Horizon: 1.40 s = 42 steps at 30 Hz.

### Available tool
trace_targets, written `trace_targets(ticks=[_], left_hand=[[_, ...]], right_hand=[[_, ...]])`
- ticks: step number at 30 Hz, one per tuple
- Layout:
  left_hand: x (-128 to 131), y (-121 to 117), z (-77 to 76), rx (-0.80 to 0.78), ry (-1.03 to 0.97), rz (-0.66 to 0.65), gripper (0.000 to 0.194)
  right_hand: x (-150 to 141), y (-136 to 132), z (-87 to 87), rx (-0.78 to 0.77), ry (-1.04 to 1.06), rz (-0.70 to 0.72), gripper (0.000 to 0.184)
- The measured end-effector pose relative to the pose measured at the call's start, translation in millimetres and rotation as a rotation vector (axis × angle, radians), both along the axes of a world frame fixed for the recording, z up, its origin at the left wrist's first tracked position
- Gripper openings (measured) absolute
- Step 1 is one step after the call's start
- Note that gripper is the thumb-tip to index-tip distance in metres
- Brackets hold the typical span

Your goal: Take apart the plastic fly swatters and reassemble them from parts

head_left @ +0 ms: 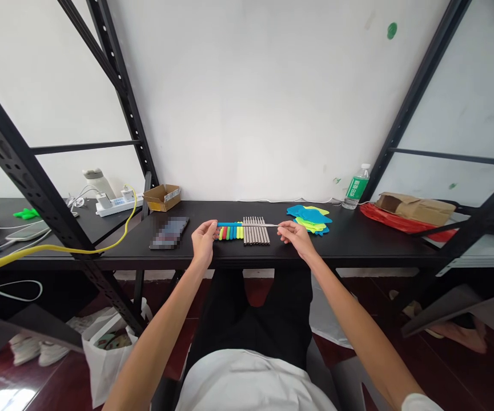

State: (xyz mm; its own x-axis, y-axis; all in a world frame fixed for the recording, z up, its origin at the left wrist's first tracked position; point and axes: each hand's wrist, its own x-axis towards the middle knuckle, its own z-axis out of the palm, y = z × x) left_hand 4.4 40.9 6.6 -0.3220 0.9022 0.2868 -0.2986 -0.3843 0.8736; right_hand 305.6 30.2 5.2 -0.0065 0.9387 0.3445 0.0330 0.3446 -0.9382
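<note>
My left hand (204,237) pinches the blue-handled end of a long thin tool (247,225) held level over the black table (358,240). My right hand (296,235) pinches its silver tip. Beneath it lie a row of coloured handles (231,232) in blue, green, yellow and red, and a row of several grey metal rods (256,231). Both hands are closed on the tool's ends.
A phone (169,232) lies left of my hands. Blue and yellow cloth pieces (310,219) sit to the right, with a green-labelled bottle (356,187) behind. A small cardboard box (162,197), a power strip (116,204), a yellow cable (58,249) and black shelf posts (36,188) stand left.
</note>
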Motion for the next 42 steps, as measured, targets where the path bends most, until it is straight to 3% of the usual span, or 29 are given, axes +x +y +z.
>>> trace_targets(ticks=[35,42], left_hand=[[-0.8,3.7,-3.3,0.017,0.013,0.007,0.04],[0.7,-2.1,0.8,0.015,0.068,-0.089,0.041]], right_hand=[[-0.2,0.1,-0.2,0.033,-0.02,-0.039,0.036],[-0.2,-0.9,0.4,0.029,-0.07,-0.021,0.036]])
